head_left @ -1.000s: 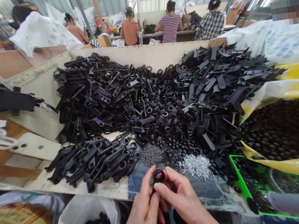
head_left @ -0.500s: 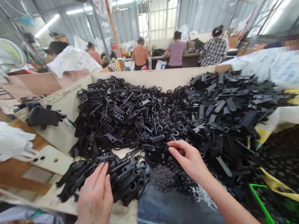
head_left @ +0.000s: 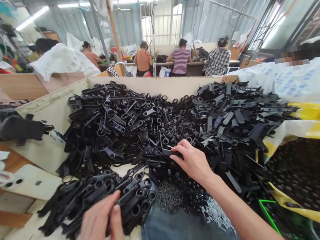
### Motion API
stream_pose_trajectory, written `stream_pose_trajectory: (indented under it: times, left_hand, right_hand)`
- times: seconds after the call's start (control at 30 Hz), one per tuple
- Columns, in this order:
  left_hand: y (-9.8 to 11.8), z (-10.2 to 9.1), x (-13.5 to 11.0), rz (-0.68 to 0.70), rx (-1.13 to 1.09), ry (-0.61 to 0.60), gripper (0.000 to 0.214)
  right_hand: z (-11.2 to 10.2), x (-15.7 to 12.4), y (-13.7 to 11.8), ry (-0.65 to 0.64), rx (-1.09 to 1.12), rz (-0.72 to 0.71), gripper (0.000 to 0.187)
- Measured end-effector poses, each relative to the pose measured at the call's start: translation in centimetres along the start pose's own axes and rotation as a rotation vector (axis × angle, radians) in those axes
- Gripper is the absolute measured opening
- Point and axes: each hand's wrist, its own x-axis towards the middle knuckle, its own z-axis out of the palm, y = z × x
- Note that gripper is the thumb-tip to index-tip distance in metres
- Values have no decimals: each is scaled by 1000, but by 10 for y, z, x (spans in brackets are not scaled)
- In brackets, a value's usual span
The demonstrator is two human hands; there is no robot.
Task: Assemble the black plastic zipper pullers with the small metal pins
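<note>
A big heap of black plastic parts (head_left: 153, 117) fills the wooden bin in front of me. A smaller pile of long black parts with ring ends (head_left: 99, 197) lies at the near left. My left hand (head_left: 100, 235) rests on that pile's near edge, fingers together and closed on one of its long pieces. My right hand (head_left: 192, 161) reaches into the middle of the heap, fingertips pinching a black part (head_left: 171, 152). Small grey screws (head_left: 168, 195) and shiny pins (head_left: 214, 214) lie just below my right wrist.
A yellow bag of small black beads (head_left: 315, 177) sits at the right, with a green crate edge (head_left: 265, 210) beside it. The bin's wooden wall (head_left: 41, 113) runs along the left and back. Several people work at tables behind; one person sits at the right.
Both hands left the small ring held near my body. The left went down to the near pile, the right up into the heap. The camera tilted up.
</note>
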Motion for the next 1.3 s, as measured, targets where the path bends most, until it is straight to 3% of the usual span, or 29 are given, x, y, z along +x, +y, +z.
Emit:
stream_pose_trajectory:
  times: [0.07, 0.13, 0.2, 0.27, 0.37, 0.5, 0.63, 0.73, 0.83, 0.93, 1.03, 1.1, 1.2, 1.3]
  left_hand:
    - [27, 22, -13, -398, -319, -195, 31]
    - [51, 48, -23, -740, -666, -327, 52]
    - [65, 72, -28, -947, -918, -330, 62]
    - [68, 85, -27, -1057, -1066, -353, 58]
    - [59, 89, -23, -1081, -1094, -399, 50]
    - [53, 83, -16, -1025, -990, -333, 54]
    - [64, 77, -14, -1082, -985, -454, 58]
    - [67, 73, -19, -1152, -982, -518, 55]
    - [64, 68, -26, -1172, -1003, -577, 51]
    - [65, 62, -30, -1165, -1040, -665, 51]
    - [71, 57, -32, -1219, -1095, -747, 52]
    - [77, 55, -33, -1276, -1116, -757, 52]
    - [84, 53, -37, -1320, -1099, -742, 51]
    - [91, 48, -39, -1274, -1069, -783, 45]
  right_hand:
    - [-6, -29, -6, 16, 37, 36, 12]
    - [-8, -61, -16, -21, 101, 43, 7]
    - [-7, -87, -25, -116, 257, 58, 6]
    - [-7, -97, -26, -203, 316, 74, 7]
    - [-7, -82, -15, -162, 266, 139, 12]
    - [5, -39, -1, -91, 171, 176, 15]
    - [27, -17, -2, -66, 67, 233, 15]
    - [31, -16, -1, -72, 78, 252, 13]
    - [20, -27, 4, -87, 184, 244, 13]
    - [5, -56, 4, -130, 362, 220, 29]
    - [1, -95, -6, -195, 846, 277, 37]
    - [3, -118, -15, -227, 1042, 318, 38]
    - [5, -138, -21, -140, 1001, 257, 33]
    - [1, -146, -18, -41, 838, 158, 25]
